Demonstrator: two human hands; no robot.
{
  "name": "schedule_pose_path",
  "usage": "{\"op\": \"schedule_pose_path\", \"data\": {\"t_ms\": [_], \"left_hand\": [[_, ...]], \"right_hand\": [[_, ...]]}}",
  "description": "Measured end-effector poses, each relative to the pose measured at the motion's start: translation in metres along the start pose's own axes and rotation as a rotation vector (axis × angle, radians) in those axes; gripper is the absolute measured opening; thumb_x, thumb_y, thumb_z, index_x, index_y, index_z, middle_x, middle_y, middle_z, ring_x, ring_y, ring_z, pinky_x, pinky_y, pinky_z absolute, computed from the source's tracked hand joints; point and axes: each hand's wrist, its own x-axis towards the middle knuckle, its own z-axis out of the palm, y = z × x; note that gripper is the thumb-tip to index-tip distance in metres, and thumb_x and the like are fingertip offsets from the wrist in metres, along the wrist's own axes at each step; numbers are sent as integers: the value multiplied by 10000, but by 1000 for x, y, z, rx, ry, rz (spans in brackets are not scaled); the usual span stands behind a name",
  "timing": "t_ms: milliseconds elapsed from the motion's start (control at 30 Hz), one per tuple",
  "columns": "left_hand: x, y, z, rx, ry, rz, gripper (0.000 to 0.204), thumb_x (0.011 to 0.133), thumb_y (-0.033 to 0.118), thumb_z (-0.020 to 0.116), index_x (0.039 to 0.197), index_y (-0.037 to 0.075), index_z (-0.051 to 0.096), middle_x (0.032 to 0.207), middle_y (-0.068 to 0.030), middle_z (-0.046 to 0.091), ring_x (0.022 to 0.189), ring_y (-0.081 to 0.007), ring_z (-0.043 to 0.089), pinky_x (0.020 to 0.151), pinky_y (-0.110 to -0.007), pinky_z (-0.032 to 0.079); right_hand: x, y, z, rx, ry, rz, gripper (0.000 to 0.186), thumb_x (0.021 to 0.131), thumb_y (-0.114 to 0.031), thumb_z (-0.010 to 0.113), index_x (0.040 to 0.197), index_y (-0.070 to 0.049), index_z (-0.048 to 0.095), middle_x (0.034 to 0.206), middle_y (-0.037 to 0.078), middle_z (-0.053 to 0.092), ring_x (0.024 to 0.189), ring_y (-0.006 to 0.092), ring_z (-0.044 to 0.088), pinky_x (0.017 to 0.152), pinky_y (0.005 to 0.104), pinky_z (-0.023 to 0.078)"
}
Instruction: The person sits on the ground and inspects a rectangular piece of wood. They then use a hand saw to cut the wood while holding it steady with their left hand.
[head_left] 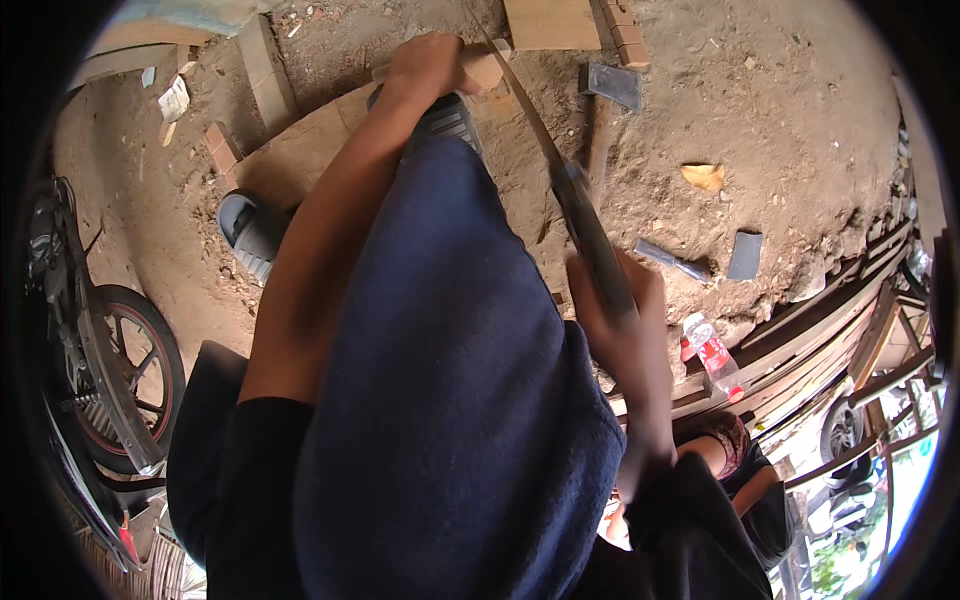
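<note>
My right hand (628, 315) is wrapped around the dark handle of a handsaw (527, 105), blurred a little by motion. Its thin blade points up and to the left, reaching the end of a pale wooden piece (487, 72). On that piece my left hand (428, 68) presses down, fingers curled over it, just left of the blade. One sandalled foot (448, 122) is right below the left hand, partly covered by my dark blue trouser leg (450, 350). Whether the teeth are in the wood cannot be made out.
A hammer (612, 86), a chisel (672, 260), a grey sheet (745, 256) and a dry leaf (703, 177) lie on the dirt to the right. Beyond are a plastic bottle (712, 355), stacked planks (800, 350) and another person (745, 475). A motorcycle (120, 370) stands left.
</note>
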Motion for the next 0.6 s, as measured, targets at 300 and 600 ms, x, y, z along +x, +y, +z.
{"op": "schedule_pose_path", "data": {"t_ms": [300,600], "left_hand": [[0,-3,6,9,-7,34,645,559,497,888,978,33,729,1009,-188,714,981,-360,684,851,-451,537],[4,-5,-1,26,-42,17,631,599,472,858,1031,38,705,1037,-193,704,1012,-364,669,857,-463,528]], "right_hand": [[-28,0,-7,51,-23,38,191,928,-145,646,943,46,652,666,40,574,627,75,502,558,283,417],[-19,6,3,3,77,-80,236,919,-159,661,799,30,586,615,23,532,592,59,464,515,288,383]]}}
